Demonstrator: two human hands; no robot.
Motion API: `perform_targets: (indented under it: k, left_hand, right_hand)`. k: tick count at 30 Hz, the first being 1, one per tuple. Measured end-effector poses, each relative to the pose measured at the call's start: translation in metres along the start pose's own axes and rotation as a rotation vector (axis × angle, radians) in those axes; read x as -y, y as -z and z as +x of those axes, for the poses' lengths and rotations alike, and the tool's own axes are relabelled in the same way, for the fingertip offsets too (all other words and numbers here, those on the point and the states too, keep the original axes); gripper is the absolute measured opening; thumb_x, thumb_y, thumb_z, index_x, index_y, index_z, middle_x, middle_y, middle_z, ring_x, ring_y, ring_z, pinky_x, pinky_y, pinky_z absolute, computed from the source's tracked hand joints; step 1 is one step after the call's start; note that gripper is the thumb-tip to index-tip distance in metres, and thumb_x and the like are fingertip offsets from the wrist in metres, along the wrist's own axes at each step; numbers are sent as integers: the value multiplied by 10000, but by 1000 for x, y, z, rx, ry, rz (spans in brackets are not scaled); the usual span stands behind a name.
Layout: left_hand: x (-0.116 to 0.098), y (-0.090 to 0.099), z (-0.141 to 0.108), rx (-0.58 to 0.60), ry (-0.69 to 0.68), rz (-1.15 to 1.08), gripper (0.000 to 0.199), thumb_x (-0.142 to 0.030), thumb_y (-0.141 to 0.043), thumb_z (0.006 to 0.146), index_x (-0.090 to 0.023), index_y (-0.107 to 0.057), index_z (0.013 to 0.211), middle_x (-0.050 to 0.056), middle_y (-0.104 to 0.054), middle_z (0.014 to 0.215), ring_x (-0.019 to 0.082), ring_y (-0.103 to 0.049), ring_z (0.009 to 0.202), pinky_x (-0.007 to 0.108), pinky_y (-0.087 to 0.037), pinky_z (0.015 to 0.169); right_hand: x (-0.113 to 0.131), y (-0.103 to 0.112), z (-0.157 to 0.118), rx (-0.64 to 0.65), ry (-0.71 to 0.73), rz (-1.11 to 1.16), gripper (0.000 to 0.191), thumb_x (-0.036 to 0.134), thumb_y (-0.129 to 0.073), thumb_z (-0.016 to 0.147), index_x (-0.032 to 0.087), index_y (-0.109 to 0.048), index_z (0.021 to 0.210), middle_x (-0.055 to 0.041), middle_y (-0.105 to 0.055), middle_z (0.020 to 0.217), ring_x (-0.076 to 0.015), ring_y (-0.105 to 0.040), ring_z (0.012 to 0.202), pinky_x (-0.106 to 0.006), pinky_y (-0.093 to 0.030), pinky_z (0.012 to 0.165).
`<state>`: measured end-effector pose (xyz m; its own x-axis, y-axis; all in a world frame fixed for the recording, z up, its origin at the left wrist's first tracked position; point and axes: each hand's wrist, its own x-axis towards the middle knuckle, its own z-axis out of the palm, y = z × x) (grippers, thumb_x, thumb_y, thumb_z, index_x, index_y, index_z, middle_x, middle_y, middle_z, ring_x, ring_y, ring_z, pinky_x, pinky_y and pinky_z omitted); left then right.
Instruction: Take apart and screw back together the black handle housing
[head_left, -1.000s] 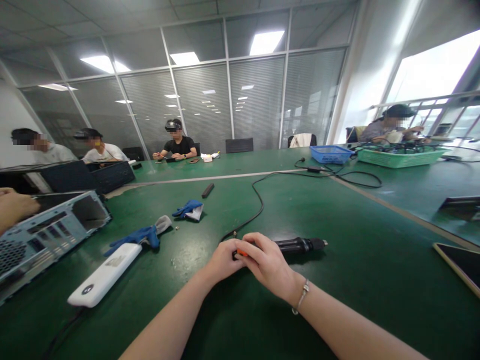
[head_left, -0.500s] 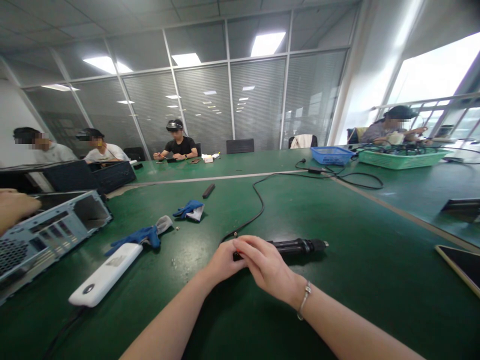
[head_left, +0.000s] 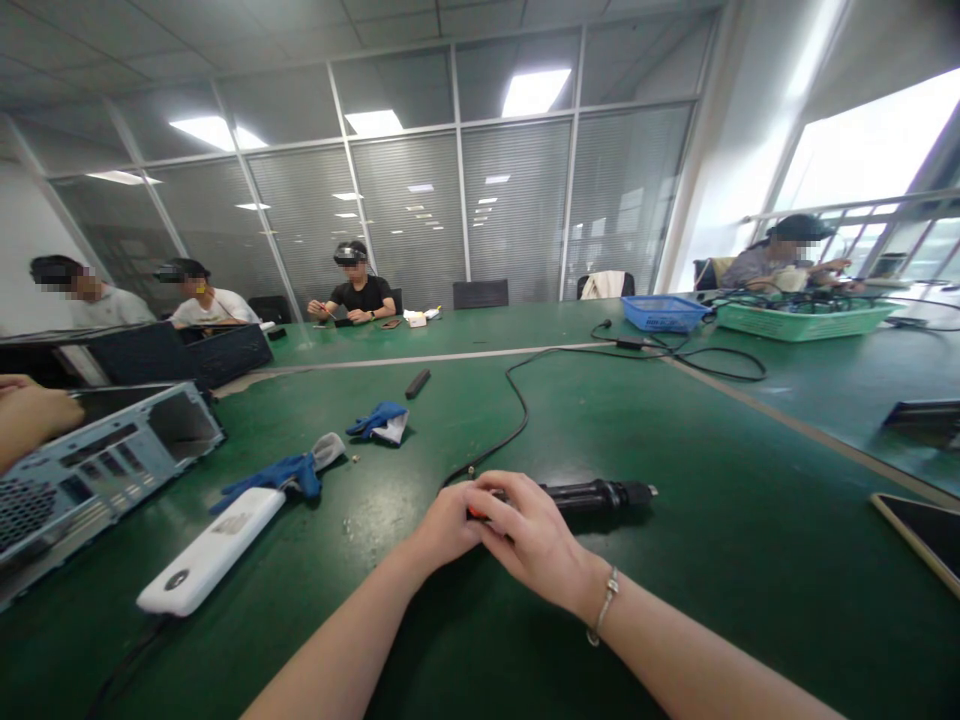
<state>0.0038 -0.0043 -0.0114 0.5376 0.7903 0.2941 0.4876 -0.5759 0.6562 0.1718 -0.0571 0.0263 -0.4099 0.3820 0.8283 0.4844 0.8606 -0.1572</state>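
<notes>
A black electric screwdriver point(head_left: 600, 497) lies on the green table, its tip pointing right. A black cable point(head_left: 517, 425) runs back from its rear end. My left hand point(head_left: 444, 522) is closed round that rear end. Over the same end bends my right hand point(head_left: 532, 530), its fingers curled and touching the left one. A small orange-red spot point(head_left: 477, 511) shows between the fingers; what it belongs to is mostly hidden. A bracelet circles my right wrist.
Left stand an open computer case point(head_left: 112, 460), a white power strip point(head_left: 214, 550) and blue gloves point(head_left: 289, 472). Another person's hand point(head_left: 34, 420) reaches into the case. Blue point(head_left: 664, 315) and green baskets point(head_left: 810, 322) sit far right; a phone point(head_left: 922, 545) lies at right. Several people sit around.
My right hand's fingers have lifted and bent slightly, uncovering more of the orange-red spot. The screwdriver stays in place.
</notes>
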Motion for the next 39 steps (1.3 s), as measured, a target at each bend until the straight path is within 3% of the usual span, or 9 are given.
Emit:
perform_targets:
  k: [3,7,9,14,22,26,29,35,39]
  left_hand:
    - [-1,1,0,-1,-7,-17,204,-147,-622,736,-150,-672,934,50,-697,967,208,-646,904,287,-508,845]
    - [-4,3,1,3,-4,13,155,-157,-621,744,-138,-671,888,53,-697,919,204,-646,853,282,-512,793]
    - [-5,4,1,12,-26,16,165,-144,-609,750,-145,-675,901,52,-700,947,207,-643,882,287,-506,821]
    - [-7,4,0,14,-16,-9,241,-146,-609,749,-157,-667,982,48,-699,975,213,-646,904,292,-510,834]
    - [-4,2,-1,-14,-1,12,172,-111,-589,736,-136,-667,887,54,-701,933,201,-643,874,276,-508,816]
    - [1,0,1,-5,-74,-43,175,-93,-591,725,-140,-669,875,25,-690,914,175,-627,833,251,-498,777]
    - [4,-1,1,-23,-47,-14,135,-64,-594,679,-129,-649,784,6,-667,804,157,-606,755,227,-488,704]
    - [3,1,0,-18,-41,19,145,-70,-594,681,-137,-646,798,13,-675,808,164,-616,760,233,-496,714]
    - [-4,5,0,10,-69,33,175,-108,-616,716,-157,-681,871,19,-709,873,181,-643,815,268,-510,801]
  right_hand:
    - [-3,-1,-2,-17,-56,20,426,138,-474,910,282,-492,1310,-83,-609,1039,-194,-606,934,-359,-553,783]
    - [-1,1,0,18,-57,159,523,88,-421,911,263,-366,1401,-106,-572,1181,-195,-580,1061,-362,-538,877]
    - [1,2,1,25,-59,140,517,109,-465,896,260,-386,1385,-112,-558,1197,-210,-573,1070,-381,-536,883]
    - [-2,-2,-2,-27,-85,26,436,151,-505,900,285,-479,1315,-79,-574,1023,-193,-594,908,-366,-556,774]
    - [0,0,-2,35,37,90,604,61,-422,895,238,-287,1456,-131,-564,1231,-216,-560,1109,-389,-529,908]
    - [-3,-2,-3,34,-55,48,554,153,-528,888,265,-376,1409,-116,-576,1189,-234,-584,1044,-408,-539,869]
    - [-5,-5,-5,34,-132,48,518,145,-492,907,277,-396,1398,-88,-618,1102,-218,-608,972,-393,-550,840]
    - [-4,-8,-8,-24,-12,72,607,97,-414,925,254,-227,1481,-93,-635,1145,-207,-615,1010,-401,-538,894]
    - [0,-2,-4,-135,42,136,630,74,-424,906,243,-220,1478,-97,-636,1133,-202,-619,1019,-406,-531,906]
